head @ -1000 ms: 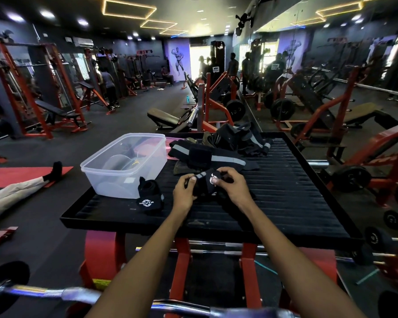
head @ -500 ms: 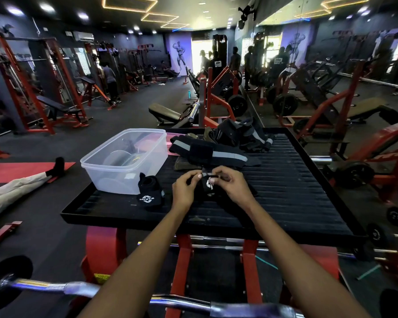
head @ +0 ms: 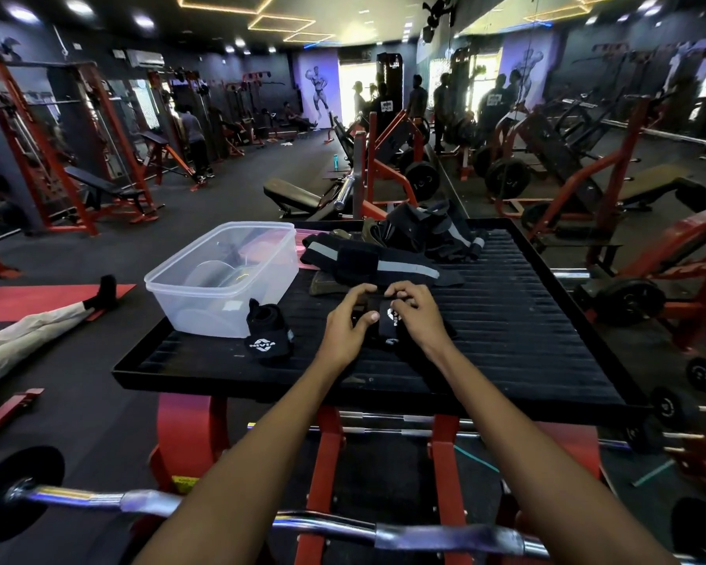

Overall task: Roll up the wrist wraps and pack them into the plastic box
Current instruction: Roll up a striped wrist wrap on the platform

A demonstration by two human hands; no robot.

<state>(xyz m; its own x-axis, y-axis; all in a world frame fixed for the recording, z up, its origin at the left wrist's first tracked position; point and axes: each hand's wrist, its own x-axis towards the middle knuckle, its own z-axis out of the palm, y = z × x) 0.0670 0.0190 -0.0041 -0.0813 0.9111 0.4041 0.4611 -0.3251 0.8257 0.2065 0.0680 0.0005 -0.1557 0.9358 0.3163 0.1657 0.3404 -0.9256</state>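
Note:
On the black ribbed platform (head: 506,320), my left hand (head: 349,320) and my right hand (head: 414,309) both grip a black wrist wrap (head: 386,328) with a white logo, fingers curled over its far end. A rolled black wrap (head: 268,334) with a white logo stands beside the clear plastic box (head: 225,279) at the platform's left. An unrolled black wrap with a grey stripe (head: 380,265) lies just beyond my hands. More black wraps (head: 433,234) are piled at the far edge.
A chrome barbell (head: 139,501) crosses below the platform's front edge, near my forearms. Red machine frames (head: 612,189) and weight plates (head: 628,301) stand to the right. A person's leg (head: 37,332) lies on the floor at the left by a red mat.
Both hands have stayed on the wrap and worked it a little. My fingers now curl further over its far end and more of the wrap lies flat toward me.

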